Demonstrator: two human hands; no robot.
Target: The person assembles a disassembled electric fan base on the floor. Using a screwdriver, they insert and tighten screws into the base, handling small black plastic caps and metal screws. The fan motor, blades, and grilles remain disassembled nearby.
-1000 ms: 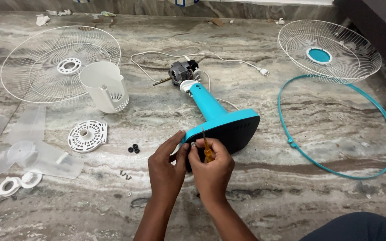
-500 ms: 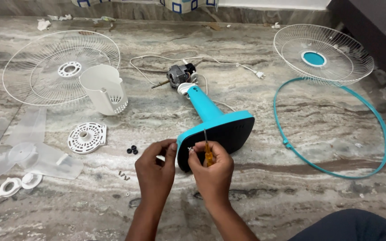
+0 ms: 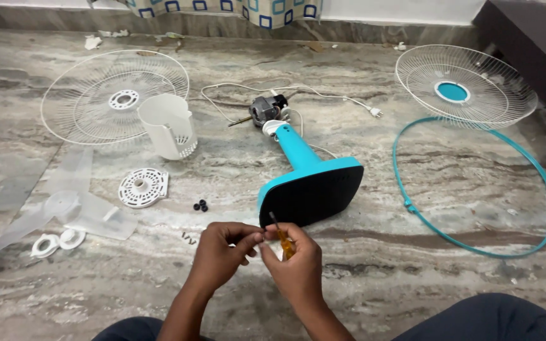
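Small orange-handled screwdriver [image 3: 284,240] in my right hand [image 3: 293,265] — fingers curled round handle, shaft tilted up-left. My left hand [image 3: 221,252] meets it, thumb and forefinger pinched; what they pinch — cannot tell. Just beyond: blue fan base [image 3: 314,189] on marble floor [image 3: 374,278]. Loose screws [image 3: 188,238] near left hand.
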